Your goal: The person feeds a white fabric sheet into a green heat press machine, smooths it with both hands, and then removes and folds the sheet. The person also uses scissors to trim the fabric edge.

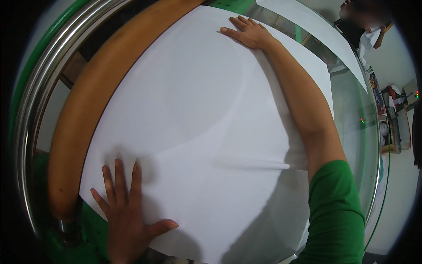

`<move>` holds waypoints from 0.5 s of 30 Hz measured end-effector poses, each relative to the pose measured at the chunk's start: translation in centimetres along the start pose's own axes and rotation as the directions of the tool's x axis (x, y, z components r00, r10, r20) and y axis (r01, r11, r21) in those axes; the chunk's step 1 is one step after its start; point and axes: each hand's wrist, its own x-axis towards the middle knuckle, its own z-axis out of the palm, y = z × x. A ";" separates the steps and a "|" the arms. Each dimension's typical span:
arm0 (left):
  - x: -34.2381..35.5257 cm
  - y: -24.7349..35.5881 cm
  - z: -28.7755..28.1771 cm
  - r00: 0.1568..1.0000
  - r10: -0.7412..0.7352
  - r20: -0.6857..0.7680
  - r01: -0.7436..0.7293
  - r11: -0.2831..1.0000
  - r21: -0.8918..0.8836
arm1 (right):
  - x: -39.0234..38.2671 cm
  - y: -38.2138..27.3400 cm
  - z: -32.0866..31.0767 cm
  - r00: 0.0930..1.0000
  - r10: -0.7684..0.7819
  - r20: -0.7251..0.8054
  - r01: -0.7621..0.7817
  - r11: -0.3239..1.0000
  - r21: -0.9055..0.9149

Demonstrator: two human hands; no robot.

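A large white sheet (184,110), which looks like paper, spreads across most of the view in front of me. A raised crease (263,165) runs across it toward its right edge. My left hand (127,215) is over the sheet's near left corner, fingers spread and palm down. Shadow shows around its fingertips; whether they press on the sheet I cannot tell. With the arm stretched out, my right hand (250,33) lies flat near the sheet's far edge, its fingers apart. Neither hand grips anything.
An orange-brown roller (101,92) curves along the sheet's left edge, with shiny metal rails (39,88) beyond it. A glass-like panel (354,101) and another white sheet (307,13) are on the right. Another person (367,26) is at the far right, near a cluttered shelf (398,114).
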 end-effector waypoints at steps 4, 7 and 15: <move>-0.1 -0.2 0.1 1.000 0.002 -0.008 -0.002 1.000 0.006 | 0.2 0.0 0.2 1.000 0.000 0.013 0.000 1.000 -0.007; -0.2 -0.3 0.3 1.000 -0.001 -0.017 0.001 1.000 0.017 | 0.2 -0.1 0.2 1.000 0.009 0.025 -0.010 1.000 0.007; -0.2 -0.2 0.6 0.999 0.025 -0.028 -0.022 0.994 0.107 | 0.7 0.4 0.4 1.000 -0.004 0.028 0.004 1.000 0.005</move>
